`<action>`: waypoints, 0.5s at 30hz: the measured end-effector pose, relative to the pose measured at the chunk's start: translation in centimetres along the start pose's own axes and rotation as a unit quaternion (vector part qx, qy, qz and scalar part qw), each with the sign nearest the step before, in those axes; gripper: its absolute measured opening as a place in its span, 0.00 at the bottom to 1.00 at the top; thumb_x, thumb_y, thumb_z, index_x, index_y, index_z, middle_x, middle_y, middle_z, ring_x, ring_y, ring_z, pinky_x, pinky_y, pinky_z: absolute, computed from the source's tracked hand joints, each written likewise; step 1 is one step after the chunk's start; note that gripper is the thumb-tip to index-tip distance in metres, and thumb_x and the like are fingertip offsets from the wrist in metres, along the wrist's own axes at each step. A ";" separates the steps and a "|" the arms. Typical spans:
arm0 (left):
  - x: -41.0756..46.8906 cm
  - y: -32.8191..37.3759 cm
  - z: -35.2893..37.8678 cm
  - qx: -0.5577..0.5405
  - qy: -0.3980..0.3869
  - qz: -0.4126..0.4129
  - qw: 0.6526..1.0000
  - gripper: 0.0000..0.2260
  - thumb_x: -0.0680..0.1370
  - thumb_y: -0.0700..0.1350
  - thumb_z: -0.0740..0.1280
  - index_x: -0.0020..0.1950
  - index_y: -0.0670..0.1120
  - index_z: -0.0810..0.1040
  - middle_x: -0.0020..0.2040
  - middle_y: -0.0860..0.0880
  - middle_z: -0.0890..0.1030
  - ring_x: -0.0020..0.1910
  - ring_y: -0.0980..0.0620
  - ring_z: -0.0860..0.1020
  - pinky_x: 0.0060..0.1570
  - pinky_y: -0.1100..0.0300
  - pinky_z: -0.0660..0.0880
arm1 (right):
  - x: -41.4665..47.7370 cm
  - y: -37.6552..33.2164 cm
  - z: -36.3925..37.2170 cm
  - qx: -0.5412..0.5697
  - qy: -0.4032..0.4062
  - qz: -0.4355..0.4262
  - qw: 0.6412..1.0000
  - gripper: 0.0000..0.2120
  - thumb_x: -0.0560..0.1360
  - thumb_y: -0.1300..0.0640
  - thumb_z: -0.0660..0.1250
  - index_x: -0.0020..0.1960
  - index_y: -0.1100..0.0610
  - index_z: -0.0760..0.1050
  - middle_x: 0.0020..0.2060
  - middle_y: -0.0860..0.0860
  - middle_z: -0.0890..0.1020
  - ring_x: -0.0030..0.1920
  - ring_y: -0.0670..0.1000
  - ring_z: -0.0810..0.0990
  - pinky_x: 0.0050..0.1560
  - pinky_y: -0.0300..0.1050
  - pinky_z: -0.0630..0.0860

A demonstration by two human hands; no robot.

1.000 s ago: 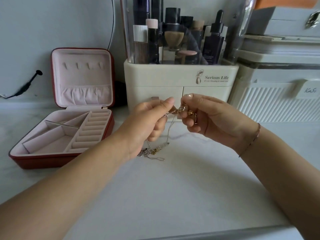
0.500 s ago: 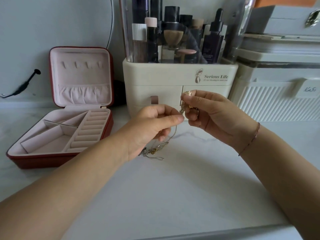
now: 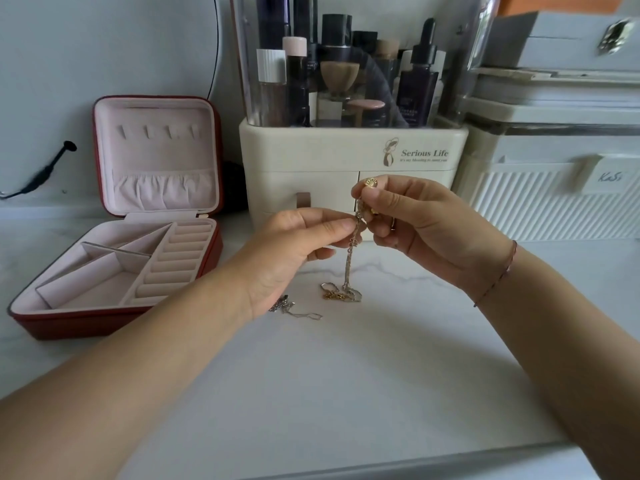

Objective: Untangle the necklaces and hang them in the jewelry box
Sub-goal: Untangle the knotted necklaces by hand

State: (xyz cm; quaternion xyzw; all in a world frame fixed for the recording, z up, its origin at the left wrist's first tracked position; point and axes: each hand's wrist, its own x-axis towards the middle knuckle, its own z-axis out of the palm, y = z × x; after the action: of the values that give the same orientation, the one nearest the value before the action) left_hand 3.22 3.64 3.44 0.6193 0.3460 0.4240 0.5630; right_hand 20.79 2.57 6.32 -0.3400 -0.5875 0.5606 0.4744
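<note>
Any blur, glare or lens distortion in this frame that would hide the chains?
Head view: soft, even light; wide-angle bending at the edges; the white case at top right is smeared. The necklaces, pinched by the left hand and right hand, stay readable, but single links blur together.

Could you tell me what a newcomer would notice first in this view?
Centre stage, the left hand and right hand pinch a twisted bunch of necklaces whose lower end trails onto the marble counter. At left, the red jewelry box sits open, its pink lid hooks bare.
</note>
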 end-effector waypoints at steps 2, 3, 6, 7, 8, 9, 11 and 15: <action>-0.1 0.1 0.1 0.004 -0.003 0.004 1.000 0.14 0.66 0.50 0.70 0.48 0.46 0.83 0.45 0.49 0.84 0.45 0.58 0.79 0.51 0.61 0.71 | 0.0 0.0 0.0 -0.004 -0.001 0.004 1.000 0.05 0.71 0.57 0.67 0.45 0.58 0.78 0.32 0.50 0.75 0.30 0.45 0.71 0.31 0.34 0.70; -0.1 0.1 0.1 0.007 -0.003 0.005 1.000 0.14 0.65 0.51 0.71 0.47 0.46 0.83 0.44 0.50 0.83 0.45 0.58 0.79 0.51 0.62 0.71 | 0.0 0.0 0.0 -0.006 0.000 0.006 1.000 0.05 0.71 0.57 0.67 0.45 0.58 0.78 0.32 0.50 0.75 0.30 0.45 0.71 0.31 0.34 0.70; 0.0 0.2 0.1 0.020 0.013 0.006 1.000 0.11 0.65 0.51 0.71 0.43 0.46 0.82 0.38 0.54 0.82 0.41 0.60 0.79 0.51 0.62 0.71 | 0.0 0.0 0.0 -0.020 0.001 0.013 1.000 0.06 0.69 0.56 0.68 0.44 0.58 0.77 0.32 0.50 0.75 0.30 0.45 0.71 0.31 0.34 0.69; 0.0 0.1 0.0 0.018 0.021 0.006 1.000 0.08 0.68 0.49 0.70 0.43 0.46 0.81 0.36 0.55 0.82 0.40 0.61 0.79 0.50 0.62 0.71 | 0.0 0.0 -0.1 -0.028 0.000 0.018 0.999 0.06 0.69 0.56 0.68 0.44 0.58 0.77 0.32 0.50 0.75 0.30 0.45 0.71 0.31 0.34 0.69; 0.1 0.1 0.0 0.016 0.027 0.004 0.999 0.04 0.71 0.46 0.70 0.42 0.46 0.81 0.35 0.56 0.82 0.40 0.60 0.78 0.50 0.62 0.71 | 0.0 0.1 -0.1 -0.036 -0.003 0.024 0.999 0.06 0.69 0.57 0.68 0.44 0.58 0.76 0.33 0.51 0.74 0.30 0.45 0.71 0.31 0.35 0.70; 0.1 0.1 0.0 0.016 0.034 0.002 0.999 0.02 0.73 0.43 0.69 0.42 0.46 0.81 0.35 0.56 0.82 0.40 0.60 0.78 0.50 0.63 0.72 | 0.0 0.1 -0.1 -0.043 -0.009 0.031 0.999 0.06 0.69 0.57 0.69 0.43 0.58 0.76 0.33 0.51 0.74 0.30 0.46 0.71 0.31 0.35 0.70; 0.2 0.0 0.0 0.016 0.041 -0.001 0.999 0.05 0.76 0.39 0.66 0.42 0.47 0.80 0.35 0.56 0.81 0.40 0.59 0.78 0.48 0.63 0.72 | 0.1 0.3 -0.1 -0.049 -0.024 0.046 0.997 0.06 0.68 0.58 0.69 0.43 0.58 0.76 0.35 0.52 0.75 0.30 0.45 0.73 0.31 0.35 0.72; 0.1 0.1 0.0 0.032 0.031 -0.003 0.999 0.03 0.76 0.41 0.66 0.42 0.47 0.77 0.37 0.53 0.78 0.41 0.58 0.76 0.47 0.63 0.70 | 0.1 0.6 -0.1 -0.077 -0.029 0.063 0.995 0.08 0.66 0.61 0.71 0.45 0.61 0.78 0.33 0.51 0.78 0.31 0.46 0.75 0.33 0.36 0.74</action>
State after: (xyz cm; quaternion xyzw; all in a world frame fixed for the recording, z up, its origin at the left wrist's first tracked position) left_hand 3.27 3.69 3.54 0.6223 0.3790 0.4299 0.5332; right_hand 20.77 2.79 5.77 -0.3954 -0.6200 0.5522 0.3928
